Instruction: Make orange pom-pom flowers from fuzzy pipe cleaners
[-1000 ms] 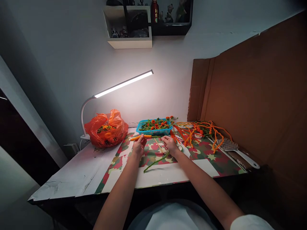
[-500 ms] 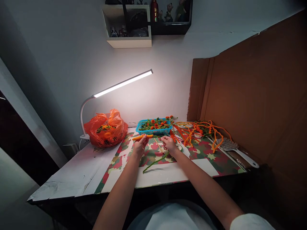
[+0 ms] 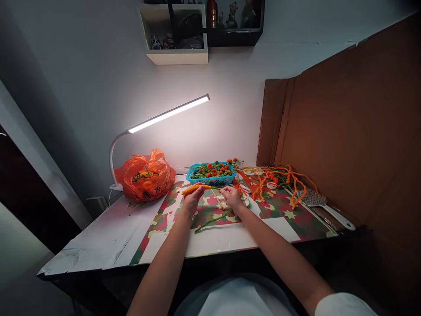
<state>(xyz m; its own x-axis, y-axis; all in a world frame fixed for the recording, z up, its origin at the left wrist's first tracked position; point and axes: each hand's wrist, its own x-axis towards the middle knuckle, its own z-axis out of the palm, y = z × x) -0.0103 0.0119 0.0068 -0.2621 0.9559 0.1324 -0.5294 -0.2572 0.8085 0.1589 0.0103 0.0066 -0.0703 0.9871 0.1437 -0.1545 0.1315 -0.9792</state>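
The left grip [image 3: 193, 200] held the fuzzy orange piece [image 3: 187, 190] above the bench [image 3: 98, 237] while the right grip [image 3: 232, 197] pinched its green stem [image 3: 216, 188], and the green strand [image 3: 213, 221] had just swung a bit, so the work seemed still going

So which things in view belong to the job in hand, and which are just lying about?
Seemingly part of the job:
orange fuzzy piece in the left hand
thin green stem pinched in the right hand
blue basket of orange and green pieces

Apparently just there:
red bottle and figurines on the shelf
white-handled brush (role unclear)
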